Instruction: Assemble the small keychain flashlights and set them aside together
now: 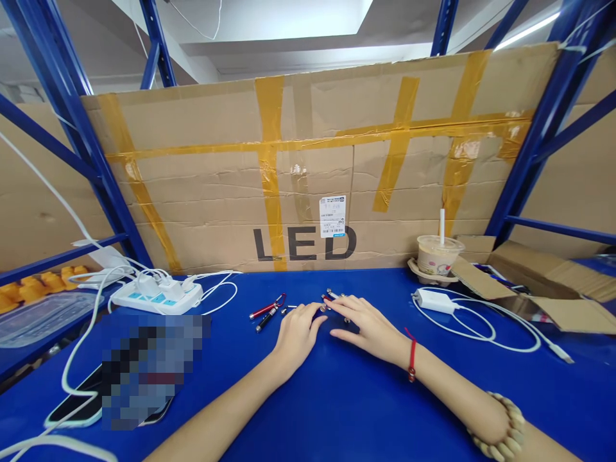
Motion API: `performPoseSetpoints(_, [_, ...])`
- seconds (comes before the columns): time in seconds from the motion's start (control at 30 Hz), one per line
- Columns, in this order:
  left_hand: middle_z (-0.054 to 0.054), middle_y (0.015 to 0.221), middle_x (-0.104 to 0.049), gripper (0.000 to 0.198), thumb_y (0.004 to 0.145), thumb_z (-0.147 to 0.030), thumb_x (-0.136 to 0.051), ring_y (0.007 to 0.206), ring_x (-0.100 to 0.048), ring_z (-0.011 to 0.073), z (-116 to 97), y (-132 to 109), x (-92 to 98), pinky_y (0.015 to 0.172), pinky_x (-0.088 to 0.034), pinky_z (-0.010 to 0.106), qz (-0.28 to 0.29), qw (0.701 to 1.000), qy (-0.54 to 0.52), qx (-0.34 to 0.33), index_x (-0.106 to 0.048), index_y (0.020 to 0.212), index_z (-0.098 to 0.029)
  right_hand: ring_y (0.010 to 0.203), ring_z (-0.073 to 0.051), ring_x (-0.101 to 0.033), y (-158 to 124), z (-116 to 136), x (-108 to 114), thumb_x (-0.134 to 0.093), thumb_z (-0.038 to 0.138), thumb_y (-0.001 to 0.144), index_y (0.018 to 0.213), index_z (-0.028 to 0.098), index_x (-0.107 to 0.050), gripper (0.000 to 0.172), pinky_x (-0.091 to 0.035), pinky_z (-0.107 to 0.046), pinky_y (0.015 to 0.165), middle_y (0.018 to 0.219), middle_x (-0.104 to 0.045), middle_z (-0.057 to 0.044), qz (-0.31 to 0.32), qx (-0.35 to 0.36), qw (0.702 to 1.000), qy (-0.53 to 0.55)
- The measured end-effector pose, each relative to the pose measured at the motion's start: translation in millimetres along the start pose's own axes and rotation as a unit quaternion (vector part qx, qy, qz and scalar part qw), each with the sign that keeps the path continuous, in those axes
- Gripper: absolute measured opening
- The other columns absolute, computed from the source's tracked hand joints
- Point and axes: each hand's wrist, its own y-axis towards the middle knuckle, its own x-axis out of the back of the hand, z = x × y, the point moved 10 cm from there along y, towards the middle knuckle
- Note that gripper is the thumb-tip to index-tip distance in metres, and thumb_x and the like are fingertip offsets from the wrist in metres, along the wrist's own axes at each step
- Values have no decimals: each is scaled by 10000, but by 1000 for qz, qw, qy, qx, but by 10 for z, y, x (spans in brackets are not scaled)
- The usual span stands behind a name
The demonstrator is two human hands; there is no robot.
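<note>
My left hand (pixel 299 333) rests low over the blue table, fingers loosely stretched and thumb apart. Opposite it, my right hand (pixel 366 323) reaches in with its fingers spread and the thumb separate; a red string bracelet circles the wrist. A small silver piece (pixel 323 309) lies between the fingertips of both hands; whether either touches it I cannot tell. Partly covered by my right fingers are a red tube (pixel 326 298) and other small metal parts. Left of my left hand lie a slim red metal tube with a clip (pixel 262 310) and a slim black tube (pixel 266 319).
At left are a white power strip (pixel 156 296) with plugs and cables, and a phone (pixel 77 404) beside a blurred patch. At right stand a lidded drink cup (pixel 437 256), a white adapter (pixel 436 301) with cable, and an open cardboard box (pixel 534 276). Taped cardboard (pixel 216 205) closes the back.
</note>
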Motion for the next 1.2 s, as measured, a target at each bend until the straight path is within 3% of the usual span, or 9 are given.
performPoseSetpoints(0.2, [28, 959, -620, 227, 883, -294, -390, 911, -572, 182, 9, -7, 2, 809, -440, 315, 18, 1000, -16, 17, -506, 1063, -218, 891, -173, -538, 2, -191, 66, -493, 387, 828, 975, 266, -648, 246, -408, -323, 818, 986, -618, -19, -30, -32, 998, -43])
performPoseSetpoints(0.37, [34, 924, -611, 258, 883, -300, -382, 882, -580, 179, 16, -11, 12, 779, -445, 306, 24, 999, -23, 35, -452, 1122, -230, 864, -167, -550, -7, -336, 30, -536, 341, 809, 875, 274, -676, 169, -413, -265, 708, 925, -643, 9, -3, -82, 996, -47])
performPoseSetpoints(0.53, [20, 888, -610, 204, 880, -305, -388, 870, -585, 178, 15, -10, 26, 750, -447, 297, 18, 998, -39, 37, -438, 1060, -224, 804, -139, -575, -29, -421, 54, -549, 331, 797, 783, 280, -683, 145, -380, -228, 620, 844, -650, 29, -1, -142, 989, -31])
performPoseSetpoints(0.93, [25, 985, -611, 238, 879, -285, -403, 923, -576, 166, 0, -15, 16, 805, -447, 294, 8, 999, -47, 15, -459, 1103, -226, 698, -106, -563, -43, -417, 58, -564, 382, 767, 737, 286, -679, 153, -312, -212, 539, 808, -645, 50, 1, -165, 986, -13])
performPoseSetpoints(1.2, [29, 997, -628, 219, 880, -240, -390, 922, -577, 180, -122, -28, 50, 846, -450, 339, -5, 999, 0, -38, -557, 1018, -207, 677, -144, -559, -33, -395, 31, -587, 369, 744, 753, 283, -688, 132, -336, -231, 549, 737, -642, 16, -5, -157, 987, 11])
